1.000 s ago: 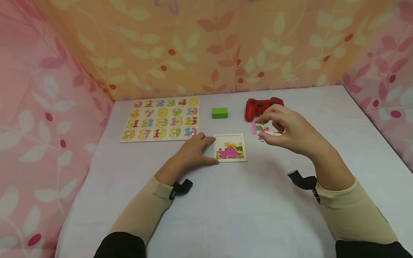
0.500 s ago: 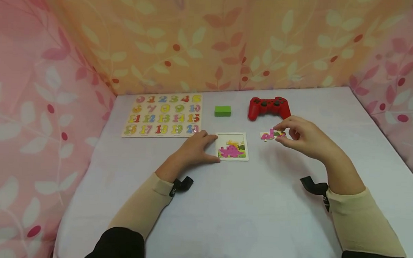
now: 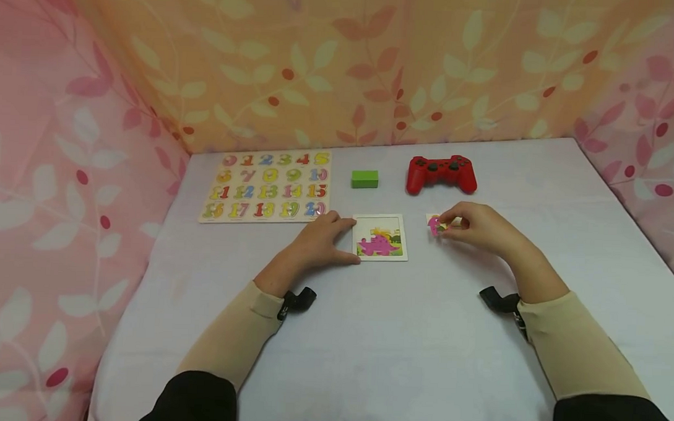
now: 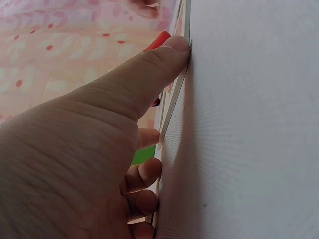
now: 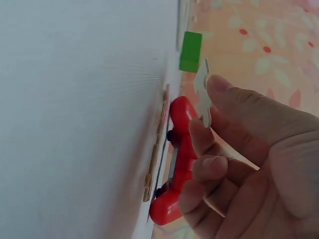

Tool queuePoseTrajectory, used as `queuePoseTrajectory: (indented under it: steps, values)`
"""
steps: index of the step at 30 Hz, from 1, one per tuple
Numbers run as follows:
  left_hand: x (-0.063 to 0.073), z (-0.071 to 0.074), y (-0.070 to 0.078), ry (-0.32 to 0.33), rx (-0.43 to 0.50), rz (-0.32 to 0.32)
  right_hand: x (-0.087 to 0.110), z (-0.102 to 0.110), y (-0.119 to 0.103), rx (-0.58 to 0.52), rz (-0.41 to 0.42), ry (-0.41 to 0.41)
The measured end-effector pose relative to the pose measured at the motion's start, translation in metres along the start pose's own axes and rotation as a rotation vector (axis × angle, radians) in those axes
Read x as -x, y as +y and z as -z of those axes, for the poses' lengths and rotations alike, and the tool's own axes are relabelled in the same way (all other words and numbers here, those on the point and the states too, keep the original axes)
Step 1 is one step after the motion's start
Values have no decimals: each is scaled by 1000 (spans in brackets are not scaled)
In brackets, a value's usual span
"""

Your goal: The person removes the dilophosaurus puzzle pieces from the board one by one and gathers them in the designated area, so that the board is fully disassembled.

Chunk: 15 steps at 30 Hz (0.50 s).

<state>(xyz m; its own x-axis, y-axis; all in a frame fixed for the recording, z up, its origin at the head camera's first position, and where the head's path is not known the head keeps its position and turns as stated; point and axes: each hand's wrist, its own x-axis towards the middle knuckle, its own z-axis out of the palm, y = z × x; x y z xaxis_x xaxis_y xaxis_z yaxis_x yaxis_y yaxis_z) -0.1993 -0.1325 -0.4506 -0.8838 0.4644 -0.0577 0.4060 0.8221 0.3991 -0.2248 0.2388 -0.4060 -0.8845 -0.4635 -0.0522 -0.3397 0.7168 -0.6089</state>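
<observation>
My left hand (image 3: 316,244) holds the left side of a small white-framed jigsaw board (image 3: 405,245), thumb at its near corner and index finger at the far one. Inside the frame, a pink dinosaur picture is partly laid, with bare white at the top and left. To the right of the board, my right hand (image 3: 484,227) pinches a thin jigsaw piece (image 5: 202,94) between thumb and index finger, its pale side showing in the right wrist view. Loose pink and green pieces (image 3: 433,224) lie on the table below that hand, which partly hides them.
A number puzzle board (image 3: 268,186) lies at the back left. Beyond the jigsaw board sits a green block (image 3: 365,179). Behind the right hand is a red game controller (image 3: 441,174). White cloth (image 3: 366,335) covers the table, with patterned curtains around it.
My right hand has come away from the controller, moved right, then back left over the loose pieces. Its fingertips, apart a second ago, now pinch a piece. The left hand keeps its hold.
</observation>
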Motion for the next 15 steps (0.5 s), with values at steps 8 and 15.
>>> queuePoseTrajectory:
  steps: [8,15]
  values:
    - [0,0,0,-1,-3,8,-8,-10,14,-3,-62,-15]
    - [0,0,0,-3,0,8,-11,-20,18,44,-10,26]
